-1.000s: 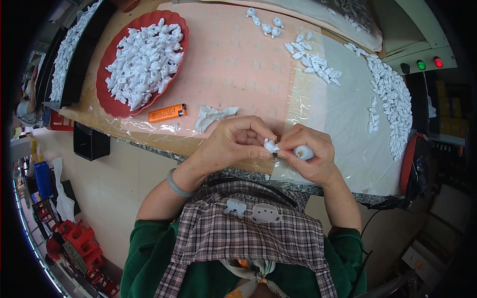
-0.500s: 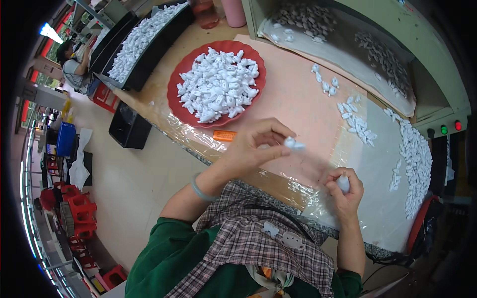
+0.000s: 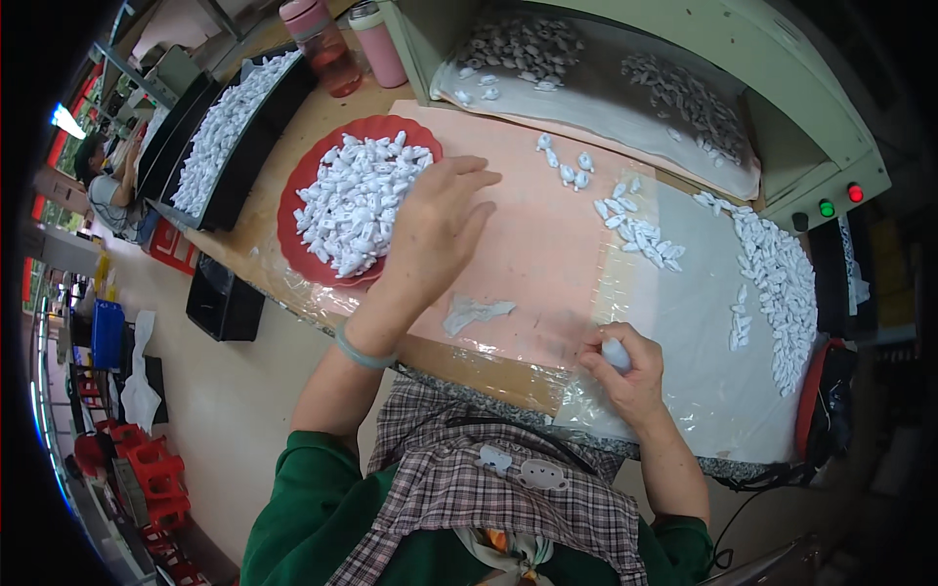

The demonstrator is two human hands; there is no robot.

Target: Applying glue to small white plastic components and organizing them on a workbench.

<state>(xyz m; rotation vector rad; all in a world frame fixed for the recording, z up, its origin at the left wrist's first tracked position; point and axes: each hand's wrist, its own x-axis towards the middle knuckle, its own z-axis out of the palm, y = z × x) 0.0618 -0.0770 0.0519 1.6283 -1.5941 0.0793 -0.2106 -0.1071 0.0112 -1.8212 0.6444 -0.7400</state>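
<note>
My left hand (image 3: 435, 230) is open, its fingers stretched out past the right rim of a red scalloped plate (image 3: 288, 220). Nothing shows between those fingers. A heap of small white moulded figures (image 3: 352, 200) fills the plate, partly covered by the hand. My right hand (image 3: 630, 371) is closed round a small white squeeze bottle (image 3: 615, 354), near the front edge of the table. A crumpled pale tissue (image 3: 474, 313) lies on the pink sheet (image 3: 528, 254) between my hands. Beyond them are a few white figures (image 3: 567, 174) and a loose group of small white pieces (image 3: 640, 234).
Many white pieces (image 3: 782, 283) spread over the grey sheet at right. A pale green open-fronted cabinet (image 3: 782, 107) with lit buttons stands behind, more pieces inside. Black trays (image 3: 234, 161), a pink-lidded bottle (image 3: 327, 59) and a pink flask (image 3: 378, 49) stand far left. Another person (image 3: 112, 186) sits beyond.
My left hand has let go of the white figure it was pinching and has moved left to the plate, fingers now spread. The right hand keeps the bottle. The whole view has shifted.
</note>
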